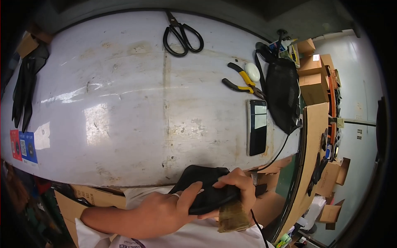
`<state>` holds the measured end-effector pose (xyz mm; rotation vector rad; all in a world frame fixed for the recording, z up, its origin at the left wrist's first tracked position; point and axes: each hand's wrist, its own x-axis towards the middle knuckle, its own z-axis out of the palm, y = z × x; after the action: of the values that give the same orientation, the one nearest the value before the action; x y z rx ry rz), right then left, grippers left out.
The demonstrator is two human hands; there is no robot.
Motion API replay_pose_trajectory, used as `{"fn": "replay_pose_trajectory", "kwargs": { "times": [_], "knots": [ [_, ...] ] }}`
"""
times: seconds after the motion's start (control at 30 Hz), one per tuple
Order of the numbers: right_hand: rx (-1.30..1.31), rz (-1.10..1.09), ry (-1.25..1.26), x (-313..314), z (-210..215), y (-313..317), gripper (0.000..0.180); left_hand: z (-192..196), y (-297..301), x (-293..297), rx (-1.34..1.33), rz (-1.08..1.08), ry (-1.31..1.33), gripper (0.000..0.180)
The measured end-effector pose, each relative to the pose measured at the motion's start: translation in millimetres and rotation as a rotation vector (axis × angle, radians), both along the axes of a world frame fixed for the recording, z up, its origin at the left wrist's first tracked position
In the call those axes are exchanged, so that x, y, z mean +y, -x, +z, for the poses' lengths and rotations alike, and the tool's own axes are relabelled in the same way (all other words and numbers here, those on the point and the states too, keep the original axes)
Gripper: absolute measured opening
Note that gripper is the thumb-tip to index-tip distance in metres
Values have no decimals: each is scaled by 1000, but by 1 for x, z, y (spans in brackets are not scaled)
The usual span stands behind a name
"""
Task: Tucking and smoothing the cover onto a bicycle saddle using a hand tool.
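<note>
Close to my body, at the table's near edge, both hands hold a black item [206,186] with a smooth, leather-like surface and a rounded edge; its exact kind does not show. My left hand [167,208] grips its left side, thumb laid on top and a ring on one finger. On its right side my right hand [240,184] is closed, fingertips pressing the upper face. A brownish-yellow, crinkled flat piece [233,217] sits below my right hand, by the wrist; how it is attached cannot be made out. The undersides of the black item are hidden.
On the white table [124,124] lie black-handled scissors [182,39], yellow-black pliers [244,82], a white oval object [252,72], a phone [257,128] and a black mesh bag [282,93]. Black strips [25,89] hang at the far left. Cardboard boxes [313,87] stand right.
</note>
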<state>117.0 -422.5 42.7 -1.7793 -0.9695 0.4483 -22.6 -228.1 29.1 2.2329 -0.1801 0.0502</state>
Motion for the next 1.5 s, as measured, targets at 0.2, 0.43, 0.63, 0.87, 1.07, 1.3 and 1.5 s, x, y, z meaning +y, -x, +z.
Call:
{"fn": "replay_pose_trajectory", "kwargs": {
  "times": [0.2, 0.43, 0.63, 0.87, 1.07, 1.3, 1.5],
  "knots": [
    [-114, -90, 26, -16, 2, -1, 54, 27, -48, 12, 117, -318, -54, 57],
    [64, -253, -78, -31, -21, 12, 56, 32, -40, -21, 135, -151, -178, 60],
    [-31, -191, -24, -21, -7, 2, 58, 27, -38, -11, 136, -154, 3, 51],
    [-40, 137, -990, 24, -2, 14, 31, 60, -28, 64, 438, -122, 165, 50],
    [-223, 733, -1131, 88, 9, 16, 28, 48, -25, 70, 413, -157, 55, 38],
    [-154, 862, -943, 100, 30, 3, 26, 45, -29, 63, 440, -175, 8, 32],
    [-254, 880, -712, 92, 45, 3, 23, 46, -33, 62, 438, -177, 33, 32]
  ]
}}
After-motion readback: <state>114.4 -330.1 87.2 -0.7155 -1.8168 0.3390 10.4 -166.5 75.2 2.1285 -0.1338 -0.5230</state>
